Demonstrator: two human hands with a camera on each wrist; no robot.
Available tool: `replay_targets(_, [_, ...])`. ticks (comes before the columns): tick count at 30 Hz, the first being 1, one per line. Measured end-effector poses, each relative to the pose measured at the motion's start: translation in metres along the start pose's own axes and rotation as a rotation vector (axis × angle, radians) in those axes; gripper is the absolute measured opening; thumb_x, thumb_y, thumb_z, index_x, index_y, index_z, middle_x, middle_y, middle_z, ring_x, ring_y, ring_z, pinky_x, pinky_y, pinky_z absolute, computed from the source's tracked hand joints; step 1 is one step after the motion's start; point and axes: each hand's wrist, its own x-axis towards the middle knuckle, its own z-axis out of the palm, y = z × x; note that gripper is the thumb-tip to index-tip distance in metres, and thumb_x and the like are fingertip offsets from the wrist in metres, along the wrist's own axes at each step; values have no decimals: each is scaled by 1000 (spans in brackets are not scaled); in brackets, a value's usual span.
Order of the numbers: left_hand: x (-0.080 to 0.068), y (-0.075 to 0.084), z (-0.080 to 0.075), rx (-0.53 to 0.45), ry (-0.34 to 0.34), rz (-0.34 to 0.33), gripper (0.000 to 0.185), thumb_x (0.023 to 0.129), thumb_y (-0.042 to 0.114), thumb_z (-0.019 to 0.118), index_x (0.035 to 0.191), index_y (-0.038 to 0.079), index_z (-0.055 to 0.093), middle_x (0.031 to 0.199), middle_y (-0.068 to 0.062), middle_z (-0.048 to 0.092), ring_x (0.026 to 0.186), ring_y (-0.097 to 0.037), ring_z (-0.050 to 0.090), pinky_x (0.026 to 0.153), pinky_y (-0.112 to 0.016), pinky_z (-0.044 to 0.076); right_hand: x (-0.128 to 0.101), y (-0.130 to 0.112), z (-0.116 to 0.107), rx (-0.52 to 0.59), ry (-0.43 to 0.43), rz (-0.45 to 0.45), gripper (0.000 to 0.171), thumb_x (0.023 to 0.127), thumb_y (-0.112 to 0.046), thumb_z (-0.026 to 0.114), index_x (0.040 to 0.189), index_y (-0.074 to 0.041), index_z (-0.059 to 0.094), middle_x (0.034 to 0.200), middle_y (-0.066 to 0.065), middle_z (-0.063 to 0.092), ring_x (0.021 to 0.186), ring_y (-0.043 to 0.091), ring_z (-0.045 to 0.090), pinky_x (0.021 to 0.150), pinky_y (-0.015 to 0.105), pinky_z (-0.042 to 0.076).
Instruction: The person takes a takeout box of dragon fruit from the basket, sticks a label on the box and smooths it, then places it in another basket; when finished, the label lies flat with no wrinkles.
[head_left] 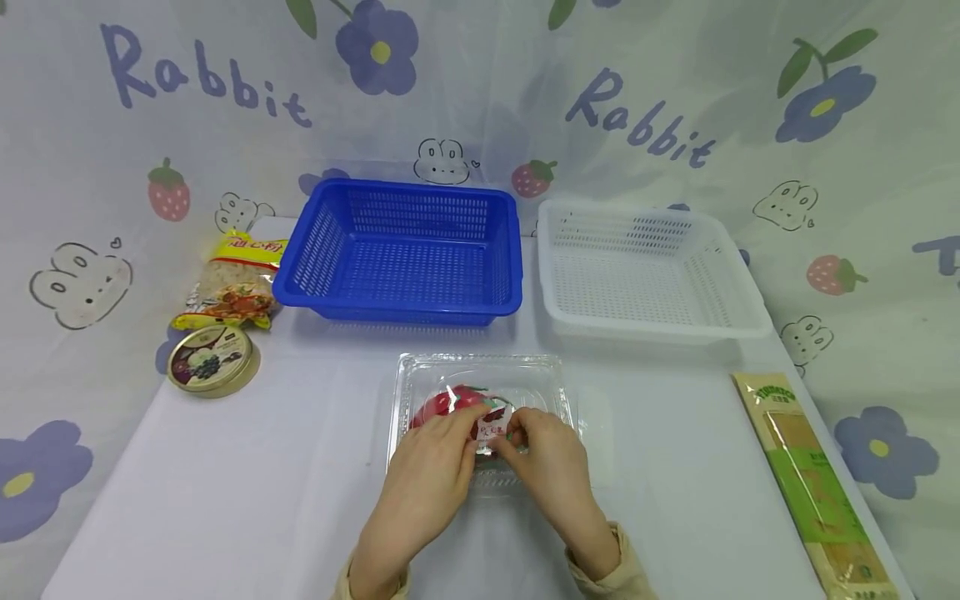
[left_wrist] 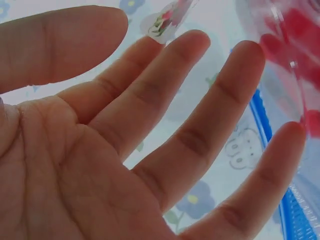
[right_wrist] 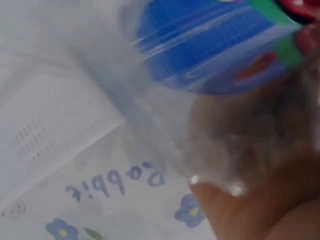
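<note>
Your fingers (head_left: 480, 429) meet over the white label (head_left: 492, 430) on the front of the clear clamshell box (head_left: 480, 371). The left hand (head_left: 431, 471) lies with fingers fairly straight, spread against the lid, as the left wrist view shows. The right hand (head_left: 551, 462) has its fingertips bent at the label's edge; whether it pinches the label or only presses there I cannot tell, since the right wrist view is blurred.

The box sits on the bench (head_left: 262, 467) near the front edge, with something red (head_left: 442, 404) inside, lid seemingly down.

You appear to be at the opening step, working the front seal. Next, steady the box with the left hand and lift with the right, gently, since thin plastic flexes and can skid.

Beyond stand a blue basket (head_left: 405, 250) and a white basket (head_left: 645, 271), side by side.
</note>
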Motion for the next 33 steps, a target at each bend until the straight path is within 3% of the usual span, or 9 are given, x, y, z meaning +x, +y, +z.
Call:
replay_targets(5, [-3, 0, 3, -4, -11, -26, 37, 86, 13, 70, 122, 16, 63, 110, 1, 72, 97, -18, 66, 76, -38, 51, -6, 1, 14, -87, 147, -77, 43, 63, -36, 89, 73, -12, 54, 63, -4, 50, 58, 9, 43, 53, 20, 30])
replay_targets(10, [-5, 1, 5, -31, -14, -36, 42, 86, 10, 69, 127, 15, 60, 119, -3, 69, 104, -23, 65, 82, -43, 51, -12, 1, 21, -130, 287, -104, 55, 59, -40, 89, 89, -6, 59, 81, 6, 55, 68, 20, 52, 57, 28, 40])
replay_targets(14, [-6, 0, 8, -35, 9, -34, 45, 84, 9, 69, 127, 14, 60, 120, -4, 69, 105, -24, 64, 84, -44, 50, -15, 3, 18, -101, 294, -50, 62, 63, -35, 89, 106, -2, 59, 102, 14, 58, 89, 31, 54, 73, 38, 46])
replay_targets(17, [-8, -1, 12, -13, 22, -33, 48, 83, 10, 71, 129, 13, 59, 121, -4, 68, 105, -23, 63, 85, -45, 49, -18, 7, 17, -76, 284, -40, 58, 65, -29, 89, 107, -3, 59, 112, 17, 58, 100, 36, 53, 77, 43, 43])
replay_targets(22, [-14, -3, 28, 116, 70, -12, 61, 78, 19, 78, 134, 11, 56, 127, -7, 65, 108, -25, 59, 89, -43, 47, -24, 12, 21, -19, 315, -146, 41, 66, -16, 88, 94, -9, 59, 117, 16, 61, 105, 36, 58, 76, 44, 44])
replay_targets(26, [-17, -6, 45, 245, 185, 31, 68, 75, 29, 80, 135, 9, 56, 130, -6, 64, 108, -24, 56, 89, -41, 45, -26, 16, 26, 13, 342, -246, 33, 67, -9, 86, 89, -12, 62, 118, 14, 64, 108, 35, 61, 85, 49, 49])
replay_targets(29, [-17, -10, 54, 299, 254, 59, 67, 76, 34, 77, 134, 7, 58, 131, -6, 64, 106, -24, 55, 87, -40, 43, -26, 19, 27, 21, 342, -289, 30, 70, -9, 84, 94, -13, 67, 119, 14, 65, 112, 35, 61, 89, 50, 49])
replay_targets(33, [-15, -15, 57, 322, 259, 61, 64, 80, 38, 70, 137, 12, 56, 135, -7, 61, 106, -27, 54, 83, -40, 42, -25, 19, 29, -23, 305, -304, 31, 78, -11, 77, 108, -16, 70, 123, 14, 64, 114, 34, 60, 91, 52, 49])
